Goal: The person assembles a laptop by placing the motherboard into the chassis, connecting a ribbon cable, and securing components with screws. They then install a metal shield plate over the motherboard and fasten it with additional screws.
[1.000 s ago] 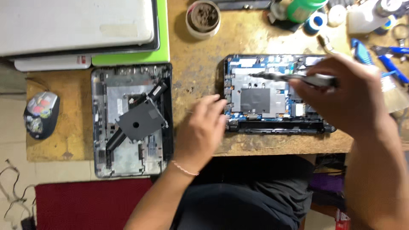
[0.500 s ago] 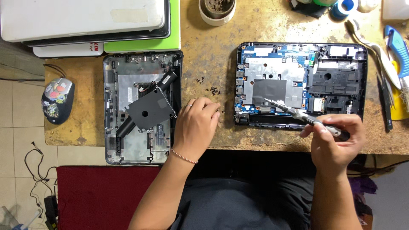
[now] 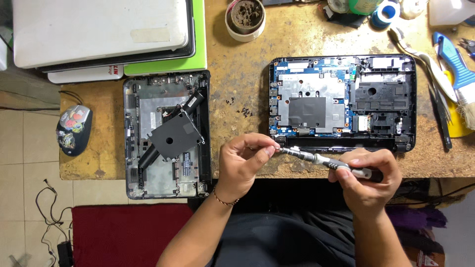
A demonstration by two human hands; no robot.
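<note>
Below the opened laptop [image 3: 342,103], right hand [image 3: 367,179] gripped screwdriver [image 3: 326,162] handle, fingers closed; left hand [image 3: 243,160] pinched its tip between thumb and fingertips.

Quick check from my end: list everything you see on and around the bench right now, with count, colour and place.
screwdriver: 1, silver and black, held over the bench's near edge
opened laptop base: 1, black with blue board, right of centre
bottom cover: 1, grey-black, left of centre
loose screws: several, black, between the two
stacked laptops: a few, white and green, far left
mouse: 1, dark, patterned, left edge
round tub: 1, white, far centre
brush: 1, blue handle, right edge
workbench: 1, worn brown
left hand: pinching the screwdriver tip
right hand: gripping the handle
</note>
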